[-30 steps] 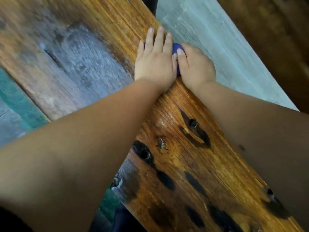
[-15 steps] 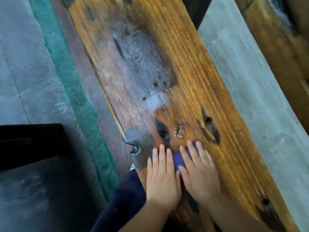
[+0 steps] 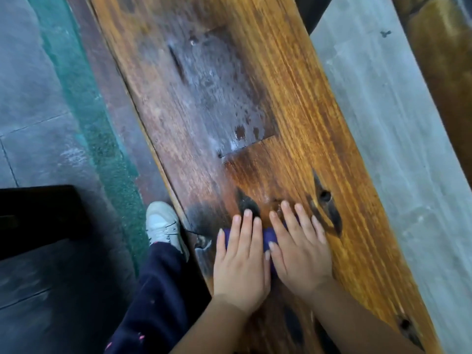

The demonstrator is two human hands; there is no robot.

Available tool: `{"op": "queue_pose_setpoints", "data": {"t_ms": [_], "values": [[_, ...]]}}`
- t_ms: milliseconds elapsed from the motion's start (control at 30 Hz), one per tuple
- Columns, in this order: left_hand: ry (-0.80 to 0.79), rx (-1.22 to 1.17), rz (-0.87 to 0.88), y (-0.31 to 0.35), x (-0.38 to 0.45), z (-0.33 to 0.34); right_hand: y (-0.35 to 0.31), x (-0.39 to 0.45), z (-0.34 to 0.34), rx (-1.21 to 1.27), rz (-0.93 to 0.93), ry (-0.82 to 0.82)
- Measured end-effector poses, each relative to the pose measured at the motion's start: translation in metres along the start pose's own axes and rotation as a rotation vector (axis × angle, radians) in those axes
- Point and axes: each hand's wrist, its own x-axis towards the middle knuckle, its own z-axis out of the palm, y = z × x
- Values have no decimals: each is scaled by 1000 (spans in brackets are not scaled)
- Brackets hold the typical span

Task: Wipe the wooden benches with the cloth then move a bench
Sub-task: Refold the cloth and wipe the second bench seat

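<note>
A long wooden bench [image 3: 293, 103] runs from the lower right to the top of the head view, with orange grain, dark knots and a greyish wet patch in its middle. A small dark blue cloth [image 3: 268, 235] lies flat on the bench's near part. My left hand [image 3: 240, 261] and my right hand [image 3: 298, 251] press down on it side by side, fingers flat and pointing up the bench. Most of the cloth is hidden under the two palms.
A second wooden bench [image 3: 441, 67] lies at the right edge beyond a strip of grey concrete floor [image 3: 398, 149]. My leg in dark trousers [image 3: 158, 290] and a white shoe [image 3: 162, 224] stand left of the bench. A green painted stripe [image 3: 97, 129] and a black object [image 3: 35, 221] lie further left.
One second ago both hands pushed the cloth far up the bench with arms stretched. They have pulled it back to the near part. Since half a second ago the hands have barely moved.
</note>
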Motion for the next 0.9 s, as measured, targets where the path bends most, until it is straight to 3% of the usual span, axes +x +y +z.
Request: {"op": "queue_pose_setpoints", "data": {"t_ms": [300,667,900], "values": [[173,-11,-213,-76,179,-78,-29,219,-60,-31,-68,84],[271,24,-134,-191,437,-196,-57,507,-144,-42,-85,171],[313,57,-103,-222,497,-220,-68,573,-164,-53,-89,200]]}}
